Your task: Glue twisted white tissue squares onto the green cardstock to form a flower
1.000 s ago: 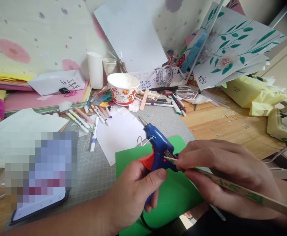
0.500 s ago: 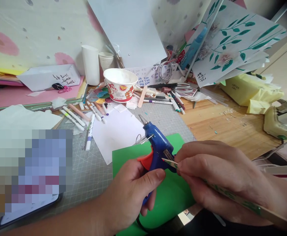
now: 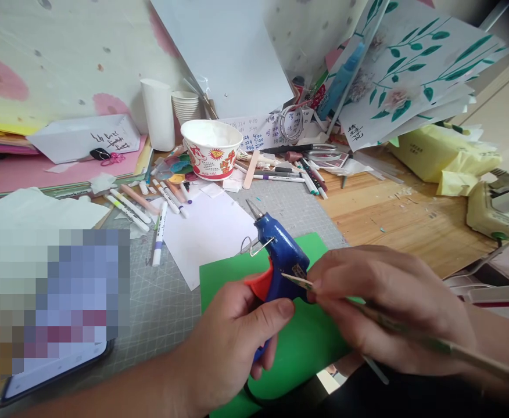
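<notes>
Left grip (image 3: 246, 337): closed round blue glue gun (image 3: 281, 247)
Right grip (image 3: 380, 302): pinching patterned strip (image 3: 446, 346)
Green sheet (image 3: 307, 337): beneath left grip

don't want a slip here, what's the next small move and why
I'd probably draw the right hand and its pointed stick back from the blue glue gun: the stick overlaps the gun in view, and the left hand holds the gun close to the orange trigger.
</notes>
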